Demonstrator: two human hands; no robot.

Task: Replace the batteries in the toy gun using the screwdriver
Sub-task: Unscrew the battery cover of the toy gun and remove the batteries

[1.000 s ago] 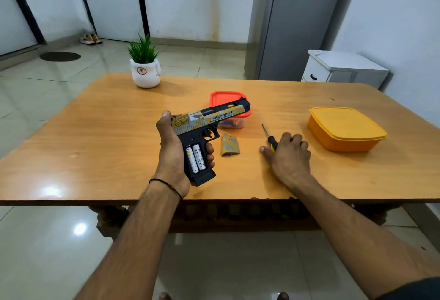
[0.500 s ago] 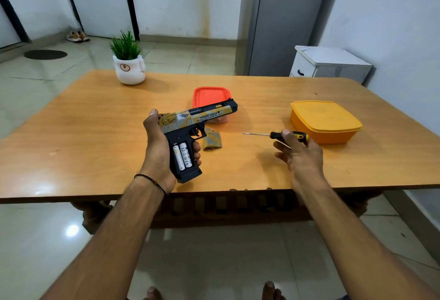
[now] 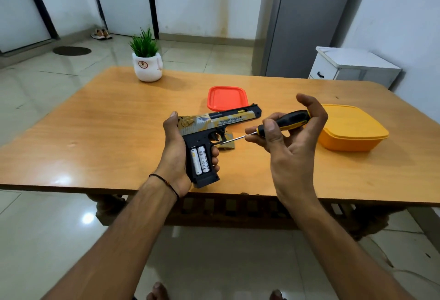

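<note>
Same wooden table (image 3: 95, 133), with no shift of yellow box (image 3: 352, 130) at right, red-lidded box (image 3: 226, 98) mid-table, or potted plant (image 3: 147, 68) at the far side; only a changed camera angle versus a second ago. Toy gun (image 3: 221, 121) held above the table's near half as before, muzzle to the right, open grip compartment facing the camera. Left hand (image 3: 175, 154) wrapped round the back of the grip, fingertips curled over its front edge; same hold throughout. Main change at right hand (image 3: 290, 147): a second ago down flat on the table over the tool, half a second ago lifting it near the yellow box, now raised between gun and yellow box, thumb and fingers pinched on the front of the handle, other fingers loosely spread. Screwdriver (image 3: 291, 120) off the table, shaft slanted down-left, tip just beside the trigger guard; contact impossible to confirm. Camo battery cover (image 3: 229, 145) lying on the table behind the gun, partly hidden, already off. Two white batteries (image 3: 199, 160) seated side by side in the open grip; no telling whether old or new. Reading: tool back in hand with the cover off, so likely either levering cells out or heading toward refitting the cover; task unfinished either way.
</note>
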